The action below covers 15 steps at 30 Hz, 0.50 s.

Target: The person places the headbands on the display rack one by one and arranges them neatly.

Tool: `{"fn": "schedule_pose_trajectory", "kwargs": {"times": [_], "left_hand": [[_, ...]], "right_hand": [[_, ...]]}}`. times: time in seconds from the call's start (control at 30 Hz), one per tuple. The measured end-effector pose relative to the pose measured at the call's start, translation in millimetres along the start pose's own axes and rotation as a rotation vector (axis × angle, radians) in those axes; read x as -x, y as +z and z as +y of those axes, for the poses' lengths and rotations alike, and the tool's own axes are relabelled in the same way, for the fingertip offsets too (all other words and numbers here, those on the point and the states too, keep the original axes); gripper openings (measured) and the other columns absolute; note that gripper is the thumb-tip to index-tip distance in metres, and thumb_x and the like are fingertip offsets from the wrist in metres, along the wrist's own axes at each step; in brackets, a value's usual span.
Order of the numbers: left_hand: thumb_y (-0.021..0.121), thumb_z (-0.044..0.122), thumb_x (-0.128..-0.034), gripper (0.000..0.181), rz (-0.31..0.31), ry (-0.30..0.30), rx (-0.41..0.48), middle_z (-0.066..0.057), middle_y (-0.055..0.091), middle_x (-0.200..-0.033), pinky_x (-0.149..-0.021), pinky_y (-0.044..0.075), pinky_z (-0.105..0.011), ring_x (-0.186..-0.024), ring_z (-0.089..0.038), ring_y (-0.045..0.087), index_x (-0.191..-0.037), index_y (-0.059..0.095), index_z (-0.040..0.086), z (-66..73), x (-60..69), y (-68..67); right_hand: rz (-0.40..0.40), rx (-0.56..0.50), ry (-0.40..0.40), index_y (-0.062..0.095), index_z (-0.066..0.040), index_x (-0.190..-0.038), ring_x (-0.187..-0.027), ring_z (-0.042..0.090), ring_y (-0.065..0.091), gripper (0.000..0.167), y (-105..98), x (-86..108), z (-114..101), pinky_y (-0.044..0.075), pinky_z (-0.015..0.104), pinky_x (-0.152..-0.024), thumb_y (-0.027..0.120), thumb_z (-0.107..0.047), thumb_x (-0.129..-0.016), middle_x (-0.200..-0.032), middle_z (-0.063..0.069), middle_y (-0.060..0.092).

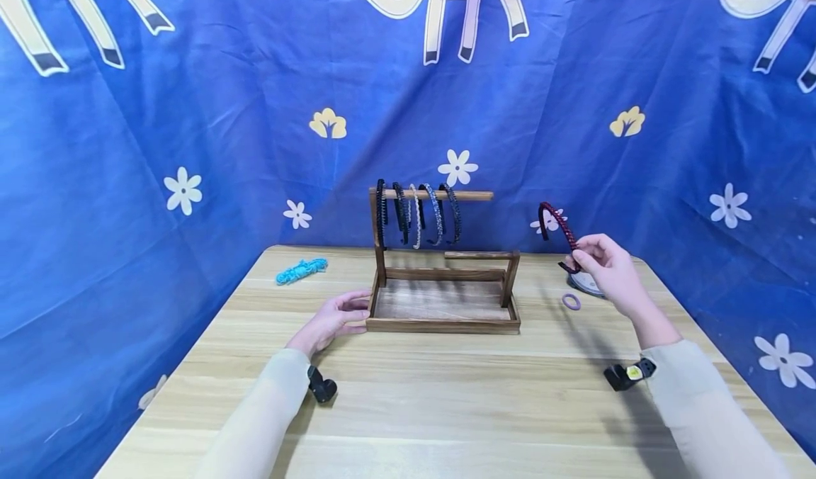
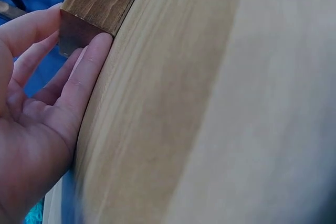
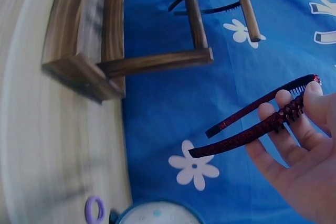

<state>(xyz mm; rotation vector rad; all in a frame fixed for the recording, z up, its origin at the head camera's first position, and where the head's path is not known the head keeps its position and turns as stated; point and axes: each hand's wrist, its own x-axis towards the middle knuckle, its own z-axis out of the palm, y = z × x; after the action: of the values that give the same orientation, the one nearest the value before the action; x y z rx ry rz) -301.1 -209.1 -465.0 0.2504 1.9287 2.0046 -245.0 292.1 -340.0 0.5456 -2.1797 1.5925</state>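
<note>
In the head view a dark red headband (image 1: 557, 224) is held up in my right hand (image 1: 605, 270), right of a wooden rack (image 1: 443, 327). The right wrist view shows thumb and fingers pinching the toothed headband (image 3: 231, 141), its two ends pointing away from the hand. My left hand (image 1: 334, 317) touches the left end of the rack's tray. Close up, the fingertips of the left hand (image 2: 58, 98) rest against the wooden end (image 2: 100, 3), fairly straight. Several headbands (image 1: 417, 217), dark, silvery and blue, hang on the rack's upper bar (image 1: 474, 195). A shorter lower bar (image 1: 478, 255) stands at the right.
A bright blue bundle of cord or fabric (image 1: 302, 271) lies on the table (image 1: 446, 401) at the left. A purple ring (image 1: 571, 302) lies right of the rack, near a round pale object (image 1: 588, 285) partly hidden by the right hand. A blue patterned curtain (image 1: 382, 132) surrounds the table.
</note>
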Motion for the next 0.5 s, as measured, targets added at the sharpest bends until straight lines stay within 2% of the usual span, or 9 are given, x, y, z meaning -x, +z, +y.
{"fn": "schedule_pose_trajectory", "kwargs": {"times": [0.1,0.2,0.33,0.43,0.5], "left_hand": [[0.063,0.002,-0.0852,0.063,-0.001,0.001,0.001,-0.026,0.036,-0.135,-0.089,0.050,-0.046,-0.109,-0.029,0.051,-0.141,0.034,0.001,-0.8,-0.6,0.1],[0.063,0.003,-0.0852,0.062,0.003,0.005,-0.001,-0.026,0.036,-0.135,-0.089,0.050,-0.046,-0.110,-0.029,0.051,-0.141,0.036,0.002,-2.0,-0.9,0.2],[0.063,0.003,-0.0853,0.060,0.016,0.005,-0.001,-0.025,0.038,-0.134,-0.088,0.051,-0.046,-0.110,-0.029,0.051,-0.140,0.038,0.003,-3.3,-1.7,-0.2],[0.064,0.002,-0.0846,0.060,0.026,-0.002,0.011,-0.023,0.039,-0.134,-0.088,0.051,-0.046,-0.110,-0.029,0.051,-0.139,0.039,0.003,-4.0,-2.2,-0.9],[0.063,0.002,-0.0848,0.060,0.025,-0.003,0.011,-0.023,0.040,-0.134,-0.088,0.051,-0.046,-0.110,-0.029,0.052,-0.139,0.039,0.003,-4.2,-2.3,-1.6]], "right_hand": [[0.014,-0.009,0.015,0.049,0.009,-0.102,-0.075,0.012,0.065,0.016,6.9,-8.8,-3.6,0.055,0.020,-0.069,0.055,-0.004,-0.093,-0.083,0.016,0.066],[0.031,-0.014,0.041,0.049,0.007,-0.103,-0.076,0.011,0.065,0.018,12.6,-16.6,-7.1,0.055,0.019,-0.068,0.055,-0.007,-0.093,-0.083,0.010,0.067],[0.071,-0.097,0.052,0.050,0.004,-0.104,-0.075,0.008,0.064,0.015,21.4,-28.5,-7.1,0.054,0.017,-0.066,0.054,-0.005,-0.093,-0.082,0.002,0.067],[0.099,-0.173,0.041,0.050,0.002,-0.102,-0.074,0.010,0.065,0.012,29.8,-38.0,-6.5,0.056,0.021,-0.068,0.055,-0.002,-0.092,-0.082,0.002,0.066],[0.107,-0.174,0.035,0.051,0.001,-0.102,-0.074,0.010,0.065,0.012,35.8,-43.7,-7.0,0.056,0.022,-0.069,0.055,-0.003,-0.092,-0.082,0.001,0.066]]}}
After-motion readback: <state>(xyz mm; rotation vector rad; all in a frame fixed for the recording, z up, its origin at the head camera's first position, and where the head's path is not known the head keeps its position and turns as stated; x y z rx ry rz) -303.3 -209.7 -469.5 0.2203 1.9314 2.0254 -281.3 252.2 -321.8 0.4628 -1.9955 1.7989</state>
